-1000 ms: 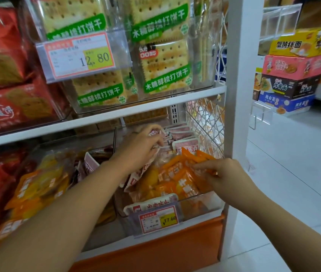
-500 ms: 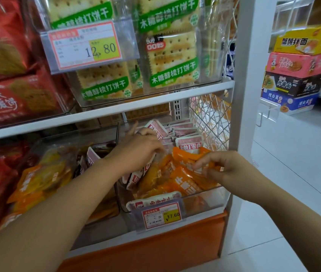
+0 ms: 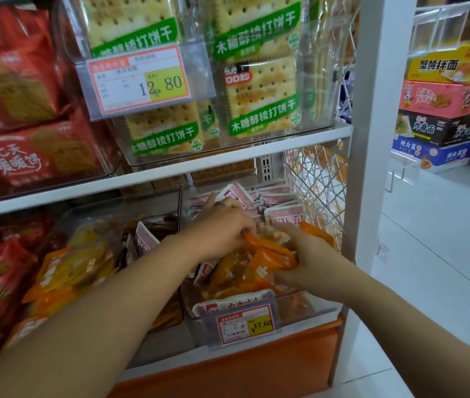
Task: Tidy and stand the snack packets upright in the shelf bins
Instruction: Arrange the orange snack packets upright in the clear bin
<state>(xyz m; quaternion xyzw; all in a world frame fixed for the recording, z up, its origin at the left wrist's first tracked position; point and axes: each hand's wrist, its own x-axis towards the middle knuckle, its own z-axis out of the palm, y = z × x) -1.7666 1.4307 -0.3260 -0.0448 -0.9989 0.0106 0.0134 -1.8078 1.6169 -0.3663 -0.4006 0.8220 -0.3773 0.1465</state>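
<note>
**Orange packets in hand, bin only partly tidy**

We have both hands inside the clear bin (image 3: 311, 310) on the lower shelf, at about five o'clock from the middle of the view. Our left hand (image 3: 222, 234) comes in from nine o'clock, its fingers curled down over the top edges of the orange packets (image 3: 268, 261). Our right hand (image 3: 311, 262) closes on the same bunch from three o'clock, thumb and fingers wrapped round its side. The bunch sits in the front half of the bin, leaning and crumpled, not upright.

At twelve o'clock from our hands, the pink packets (image 3: 281, 201) at the back stand in a fairly neat row, so we judge that part done. At six o'clock, one pale packet lies flat behind the price tag (image 3: 246, 324) and needs lifting. At nine o'clock, the neighbouring bin (image 3: 107, 214) holds slumped orange and yellow packets (image 3: 70, 262), with a stray pink one near its right wall. We judge the work roughly midway: the front of this bin and the whole next bin are left.
</note>
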